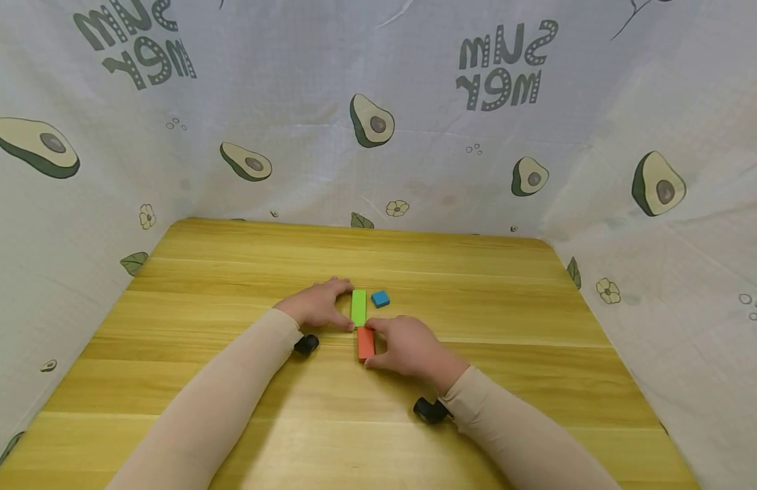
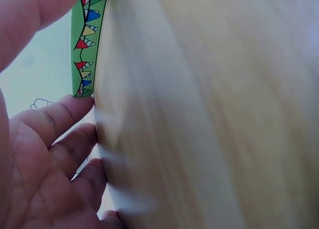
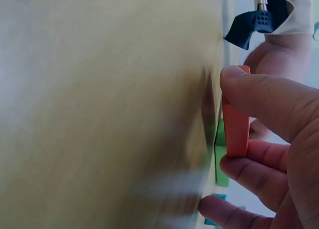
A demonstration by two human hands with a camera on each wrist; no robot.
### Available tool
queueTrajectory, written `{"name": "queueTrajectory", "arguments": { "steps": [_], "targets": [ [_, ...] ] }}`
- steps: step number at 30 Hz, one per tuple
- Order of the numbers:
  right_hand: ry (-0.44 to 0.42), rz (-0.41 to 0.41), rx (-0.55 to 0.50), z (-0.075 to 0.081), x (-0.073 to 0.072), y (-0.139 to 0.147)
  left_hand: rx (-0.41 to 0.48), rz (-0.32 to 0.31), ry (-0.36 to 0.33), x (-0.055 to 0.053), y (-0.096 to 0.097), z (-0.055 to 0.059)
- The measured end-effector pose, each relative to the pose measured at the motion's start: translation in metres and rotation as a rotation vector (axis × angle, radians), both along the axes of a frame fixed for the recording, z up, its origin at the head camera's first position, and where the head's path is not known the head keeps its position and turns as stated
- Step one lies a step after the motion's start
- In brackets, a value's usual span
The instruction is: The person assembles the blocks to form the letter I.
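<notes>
My left hand (image 1: 317,304) holds a flat light-green block (image 1: 358,308) by its two ends, thumb at the near end and index finger at the far one. Printed bunting flags run along the side of this green block (image 2: 88,50) in the left wrist view. With thumb and fingers, my right hand (image 1: 411,346) pinches a flat red block (image 1: 366,345) lengthwise. The red block's far end meets the near end of the green one, roughly in line. Just right of the green block lies a small blue block (image 1: 381,299), touched by neither hand.
All this is on a wooden table (image 1: 476,286) with yellowish planks. A white cloth (image 1: 305,82) printed with avocados and lettering hangs behind the table and at both sides. Black wrist cameras (image 1: 430,411) hang under the sleeves.
</notes>
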State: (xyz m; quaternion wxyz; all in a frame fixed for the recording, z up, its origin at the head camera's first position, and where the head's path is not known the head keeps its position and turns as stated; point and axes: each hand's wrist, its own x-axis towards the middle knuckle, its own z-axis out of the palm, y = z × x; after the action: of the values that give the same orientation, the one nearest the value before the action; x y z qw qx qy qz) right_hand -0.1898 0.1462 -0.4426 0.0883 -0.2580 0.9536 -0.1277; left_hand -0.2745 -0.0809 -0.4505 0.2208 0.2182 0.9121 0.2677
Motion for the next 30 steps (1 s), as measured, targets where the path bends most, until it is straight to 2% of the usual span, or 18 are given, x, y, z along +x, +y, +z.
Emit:
{"name": "queueTrajectory", "arguments": {
  "steps": [6, 11, 22, 30],
  "targets": [
    [0.082, 0.043, 0.043, -0.0013, 0.0030, -0.0036, -0.004, -0.001, 0.004, -0.0004, -0.0008, -0.0002],
    [0.107, 0.041, 0.080, -0.0031, 0.0043, -0.0066, -0.001, 0.003, -0.002, -0.0008, -0.0006, -0.0009],
    [0.040, 0.020, 0.052, -0.0019, 0.0070, -0.0034, 0.009, -0.003, -0.007, -0.0014, -0.0007, -0.0019],
    [0.037, 0.021, 0.073, -0.0013, 0.0067, -0.0039, 0.014, -0.001, -0.006, -0.0017, -0.0018, -0.0022]
  ]
}}
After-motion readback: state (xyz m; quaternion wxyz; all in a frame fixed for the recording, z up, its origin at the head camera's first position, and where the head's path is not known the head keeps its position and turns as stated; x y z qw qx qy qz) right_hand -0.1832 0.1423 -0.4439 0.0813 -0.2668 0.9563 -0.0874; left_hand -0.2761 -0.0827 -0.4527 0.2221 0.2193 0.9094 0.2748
